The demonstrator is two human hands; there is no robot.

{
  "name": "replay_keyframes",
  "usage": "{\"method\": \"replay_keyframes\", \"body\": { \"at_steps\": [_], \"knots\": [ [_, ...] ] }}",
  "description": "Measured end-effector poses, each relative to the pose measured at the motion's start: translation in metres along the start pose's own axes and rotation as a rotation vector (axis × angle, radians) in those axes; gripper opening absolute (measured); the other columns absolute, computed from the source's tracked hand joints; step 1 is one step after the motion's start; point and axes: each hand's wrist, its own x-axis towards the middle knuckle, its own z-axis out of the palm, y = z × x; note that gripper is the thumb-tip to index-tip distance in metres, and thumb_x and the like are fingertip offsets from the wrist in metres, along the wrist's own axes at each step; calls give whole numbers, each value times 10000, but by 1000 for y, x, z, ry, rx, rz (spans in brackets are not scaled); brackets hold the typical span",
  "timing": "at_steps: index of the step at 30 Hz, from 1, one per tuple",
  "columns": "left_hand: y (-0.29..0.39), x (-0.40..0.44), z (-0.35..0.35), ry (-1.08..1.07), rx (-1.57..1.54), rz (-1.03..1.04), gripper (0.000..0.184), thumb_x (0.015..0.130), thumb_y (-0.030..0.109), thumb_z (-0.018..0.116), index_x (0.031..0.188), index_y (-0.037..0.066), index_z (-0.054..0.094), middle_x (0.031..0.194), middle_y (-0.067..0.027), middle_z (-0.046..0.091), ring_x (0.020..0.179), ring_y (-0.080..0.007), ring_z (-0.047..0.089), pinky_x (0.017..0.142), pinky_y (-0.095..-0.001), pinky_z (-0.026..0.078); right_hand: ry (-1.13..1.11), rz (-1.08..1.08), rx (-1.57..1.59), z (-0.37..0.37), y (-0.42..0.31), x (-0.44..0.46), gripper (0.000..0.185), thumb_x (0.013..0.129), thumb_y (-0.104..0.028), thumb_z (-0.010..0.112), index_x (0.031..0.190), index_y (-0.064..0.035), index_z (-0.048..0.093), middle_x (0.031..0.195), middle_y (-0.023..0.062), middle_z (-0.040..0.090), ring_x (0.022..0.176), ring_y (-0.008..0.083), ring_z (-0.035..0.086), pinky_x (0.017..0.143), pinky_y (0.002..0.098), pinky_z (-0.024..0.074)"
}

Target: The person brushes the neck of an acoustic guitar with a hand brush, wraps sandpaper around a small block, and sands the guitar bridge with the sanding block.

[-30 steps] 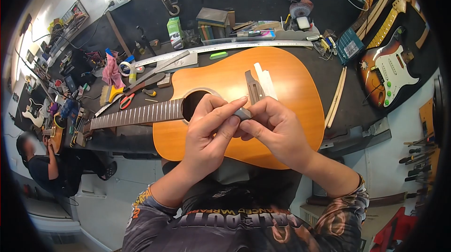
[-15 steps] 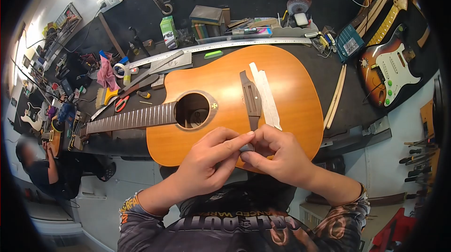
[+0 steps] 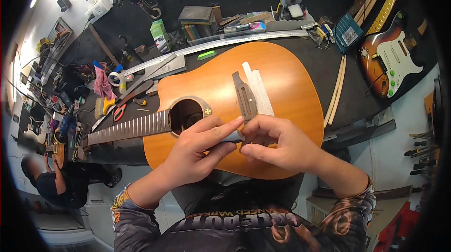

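My left hand is closed on a small grey strip, pinched between thumb and fingers. It resembles folded sandpaper, but most of it is hidden. Beside its pale end, my right hand has curled fingers with the thumb apart, gripping nothing visible. Both hands are over the lower edge of an acoustic guitar lying face up. Just beyond my fingers is its dark wooden bridge, with strips of whitish tape along the right side. The fretted neck runs left from the soundhole.
A long steel ruler lies behind the guitar. At right are wooden sticks and a sunburst electric guitar. Red-handled scissors and a brush lie near the neck. Another person sits at far left.
The grey strip shows more now, held in my left hand, while my right fingers have opened somewhat beside it. The camera view has shifted, so the guitar appears slightly farther left.
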Motion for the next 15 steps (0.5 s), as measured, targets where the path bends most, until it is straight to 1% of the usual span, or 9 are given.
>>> {"method": "replay_keyframes", "body": {
  "at_steps": [1,4,6,9,10,13,15],
  "knots": [
    [-2,1,-2,-4,23,10,621,992,6,834,1590,104,699,1048,-95,709,888,-230,654,770,-362,521,2,-12,-56,-3,-1,0,259,1096,-170,796,1233,10,668,1040,53,770,894,112,750,813,307,625],
    [-9,4,-2,-22,59,30,629,1011,16,819,1617,103,672,1046,-110,700,886,-253,655,770,-385,535,27,15,-75,-4,-2,4,280,1099,-191,791,1238,24,678,1017,64,771,880,120,748,807,309,622],
    [-11,7,-4,-34,47,34,637,1007,13,822,1619,97,668,1047,-115,697,885,-258,651,769,-383,534,58,-51,-205,-4,-2,8,271,1087,-197,801,1204,19,688,995,63,764,848,115,734,779,313,611],
    [-11,16,-10,-90,116,32,640,1001,0,821,1617,81,665,1062,-127,702,910,-269,672,780,-387,548,100,-145,-355,-10,-1,18,232,1060,-190,816,1136,-2,703,957,55,746,792,110,703,726,312,579],
    [-14,21,-11,-70,107,59,643,1001,-7,817,1619,79,661,1066,-131,705,919,-275,682,785,-389,553,111,-174,-397,-13,-2,23,216,1049,-185,820,1111,-11,708,944,51,739,771,109,691,706,310,567],
    [-19,51,-16,2,123,136,635,996,-37,798,1608,64,661,1084,-145,725,942,-300,724,803,-397,575,163,-189,-348,-26,-8,47,149,1030,-148,812,1052,-43,709,905,29,710,726,107,655,658,297,517],
    [-31,68,-23,30,118,118,586,990,-35,802,1558,47,685,1075,-142,731,934,-295,725,800,-393,573,175,-256,-337,-41,-5,66,136,1027,-147,808,1047,-51,714,915,25,702,714,109,647,640,285,492]
  ]
}}
